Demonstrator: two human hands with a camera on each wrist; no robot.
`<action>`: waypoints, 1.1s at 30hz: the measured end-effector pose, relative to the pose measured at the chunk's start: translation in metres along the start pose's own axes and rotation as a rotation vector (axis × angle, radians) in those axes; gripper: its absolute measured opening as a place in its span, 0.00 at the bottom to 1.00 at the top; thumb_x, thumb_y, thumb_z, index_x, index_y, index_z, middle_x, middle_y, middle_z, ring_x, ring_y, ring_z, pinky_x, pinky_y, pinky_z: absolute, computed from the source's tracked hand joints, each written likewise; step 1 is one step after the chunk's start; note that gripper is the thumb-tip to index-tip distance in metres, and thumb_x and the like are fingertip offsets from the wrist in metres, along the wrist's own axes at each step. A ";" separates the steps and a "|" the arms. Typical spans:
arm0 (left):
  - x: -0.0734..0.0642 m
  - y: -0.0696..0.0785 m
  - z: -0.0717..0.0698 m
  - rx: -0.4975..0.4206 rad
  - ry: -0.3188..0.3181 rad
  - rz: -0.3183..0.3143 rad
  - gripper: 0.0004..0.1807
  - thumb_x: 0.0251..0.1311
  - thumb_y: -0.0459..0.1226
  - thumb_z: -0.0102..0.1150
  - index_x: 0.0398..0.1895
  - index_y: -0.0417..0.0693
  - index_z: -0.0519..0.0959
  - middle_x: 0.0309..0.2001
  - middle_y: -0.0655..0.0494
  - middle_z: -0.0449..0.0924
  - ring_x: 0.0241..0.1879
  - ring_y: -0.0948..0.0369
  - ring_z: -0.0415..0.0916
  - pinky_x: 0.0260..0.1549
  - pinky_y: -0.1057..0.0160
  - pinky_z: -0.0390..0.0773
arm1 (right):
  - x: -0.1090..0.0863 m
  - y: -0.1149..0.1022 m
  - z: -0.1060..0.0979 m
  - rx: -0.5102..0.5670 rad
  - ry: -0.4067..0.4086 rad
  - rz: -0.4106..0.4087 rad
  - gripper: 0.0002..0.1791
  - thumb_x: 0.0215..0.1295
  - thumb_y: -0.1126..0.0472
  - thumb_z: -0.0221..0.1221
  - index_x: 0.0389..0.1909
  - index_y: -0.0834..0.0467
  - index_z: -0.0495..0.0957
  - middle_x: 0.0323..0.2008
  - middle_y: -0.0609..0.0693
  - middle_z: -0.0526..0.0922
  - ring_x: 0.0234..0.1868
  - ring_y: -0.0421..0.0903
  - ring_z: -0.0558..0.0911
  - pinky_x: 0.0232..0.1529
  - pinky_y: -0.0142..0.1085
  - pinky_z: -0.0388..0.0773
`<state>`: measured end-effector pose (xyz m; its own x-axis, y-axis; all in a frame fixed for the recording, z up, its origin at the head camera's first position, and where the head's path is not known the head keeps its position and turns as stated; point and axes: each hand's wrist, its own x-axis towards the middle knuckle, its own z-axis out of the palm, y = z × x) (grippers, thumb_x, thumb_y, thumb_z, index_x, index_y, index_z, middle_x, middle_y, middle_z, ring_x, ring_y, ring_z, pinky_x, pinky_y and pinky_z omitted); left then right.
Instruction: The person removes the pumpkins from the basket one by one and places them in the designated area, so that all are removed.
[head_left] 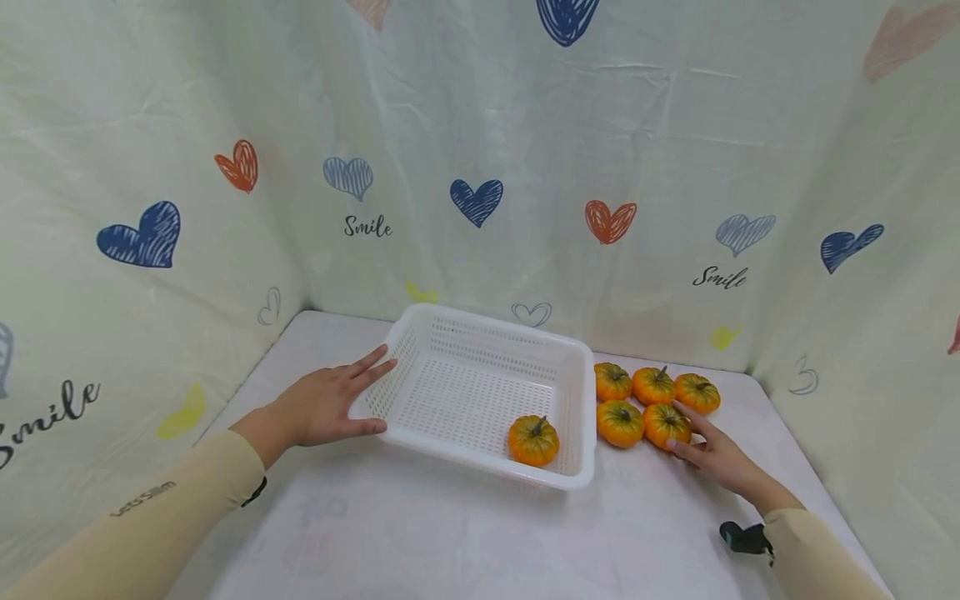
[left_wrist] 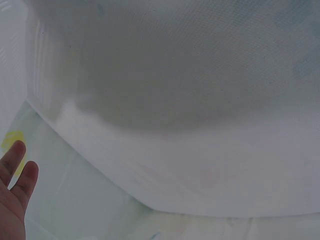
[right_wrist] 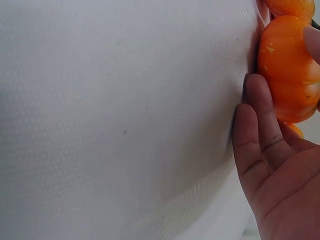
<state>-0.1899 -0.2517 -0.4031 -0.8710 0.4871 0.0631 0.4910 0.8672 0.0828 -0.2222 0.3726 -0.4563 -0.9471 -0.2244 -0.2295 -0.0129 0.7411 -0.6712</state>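
Note:
A white plastic basket (head_left: 480, 333) with perforated walls stands mid-table, one small orange pumpkin (head_left: 533, 441) lying in its front right corner. At the basket's left end is my left hand (head_left: 330, 404), fingers spread and straight along the rim. The left wrist view catches only part of that hand (left_wrist: 15, 187). To the right of the basket, my right hand (head_left: 716, 458) holds the front right pumpkin (head_left: 666, 427) of a cluster between thumb and fingers. Up close, the right wrist view shows this pumpkin (right_wrist: 287, 67) beside the fingers (right_wrist: 262, 100), low against the white cloth.
Several other small pumpkins (head_left: 653, 386) sit close together just right of the basket, behind and beside the held one. White cloth covers the table (head_left: 450, 533). A curtain (head_left: 420, 108) printed with hearts hangs at the back and both sides.

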 end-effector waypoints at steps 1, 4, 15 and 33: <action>0.000 0.000 0.000 -0.001 0.000 0.001 0.53 0.58 0.74 0.45 0.81 0.57 0.50 0.80 0.54 0.42 0.67 0.47 0.67 0.59 0.40 0.70 | 0.000 0.000 0.000 0.001 0.001 0.001 0.48 0.70 0.45 0.59 0.80 0.55 0.43 0.67 0.79 0.54 0.58 0.73 0.71 0.53 0.58 0.76; 0.001 0.000 0.000 -0.002 -0.002 0.001 0.53 0.58 0.74 0.45 0.81 0.57 0.50 0.80 0.54 0.41 0.68 0.48 0.66 0.59 0.41 0.70 | -0.001 0.000 0.000 -0.001 0.005 0.006 0.48 0.70 0.44 0.60 0.80 0.55 0.43 0.67 0.79 0.54 0.57 0.71 0.73 0.53 0.56 0.78; -0.001 0.000 0.000 -0.004 0.012 0.014 0.53 0.59 0.74 0.45 0.80 0.56 0.51 0.80 0.53 0.42 0.68 0.47 0.66 0.58 0.40 0.70 | -0.011 -0.013 -0.021 -0.117 0.038 -0.047 0.48 0.70 0.47 0.61 0.77 0.64 0.46 0.67 0.76 0.59 0.48 0.60 0.79 0.46 0.52 0.81; -0.001 0.000 -0.003 -0.024 0.028 0.040 0.51 0.61 0.72 0.46 0.80 0.53 0.53 0.80 0.51 0.45 0.66 0.46 0.68 0.57 0.40 0.72 | 0.022 -0.143 -0.057 -0.183 0.032 -0.260 0.45 0.68 0.46 0.62 0.79 0.54 0.52 0.70 0.65 0.63 0.52 0.58 0.79 0.46 0.47 0.82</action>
<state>-0.1891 -0.2520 -0.4006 -0.8501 0.5180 0.0947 0.5259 0.8443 0.1032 -0.2598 0.2981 -0.3253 -0.9140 -0.4034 -0.0429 -0.3106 0.7640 -0.5655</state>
